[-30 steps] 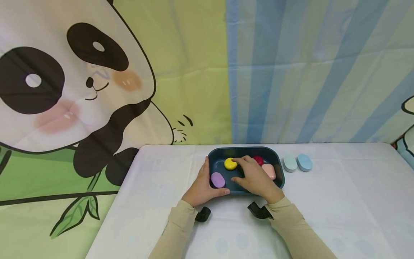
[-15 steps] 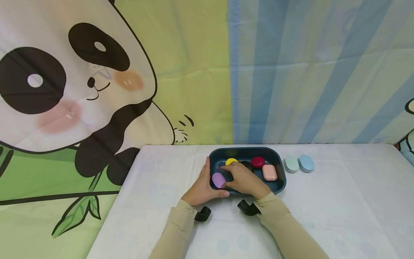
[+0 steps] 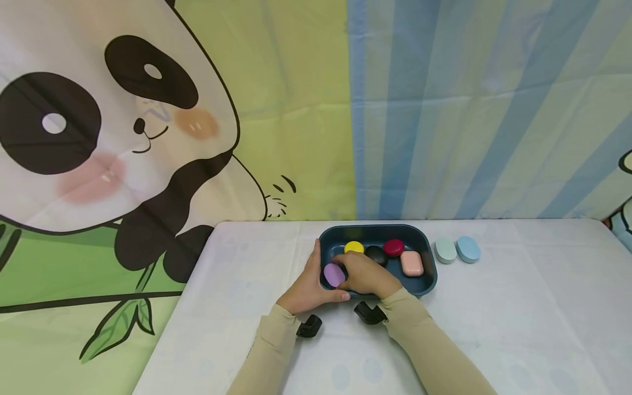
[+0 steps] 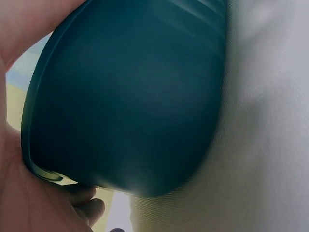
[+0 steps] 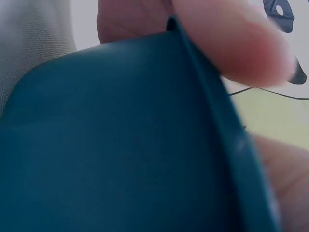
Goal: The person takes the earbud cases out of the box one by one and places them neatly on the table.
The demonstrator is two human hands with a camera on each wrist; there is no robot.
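A dark blue tray [image 3: 407, 232] with rounded corners sits on the white tabletop in the head view. My left hand [image 3: 307, 286] holds its near left corner, thumb along the front rim and fingers up the left side. In the left wrist view the tray's outer wall [image 4: 135, 96] fills the middle. Inside the tray's left end, my right hand [image 3: 367, 274] has thumb and forefinger at the edges of a smooth purple oval block [image 3: 333, 275], pinching it. The tray's wall [image 5: 111, 125] hides that block in the right wrist view.
In the tray also lie a yellow round piece [image 3: 354, 247], a black one [image 3: 376, 255], a crimson one [image 3: 394, 247] and a pink rounded square [image 3: 412, 264]. Right of the tray stand a pale green oval [image 3: 446, 249] and a light blue oval [image 3: 468, 249]. A printed panda curtain [image 3: 276, 109] hangs behind.
My right hand has moved left and toward me, from beside the yellow piece to the purple block, uncovering the black and crimson pieces. The left hand stays on the tray's corner.
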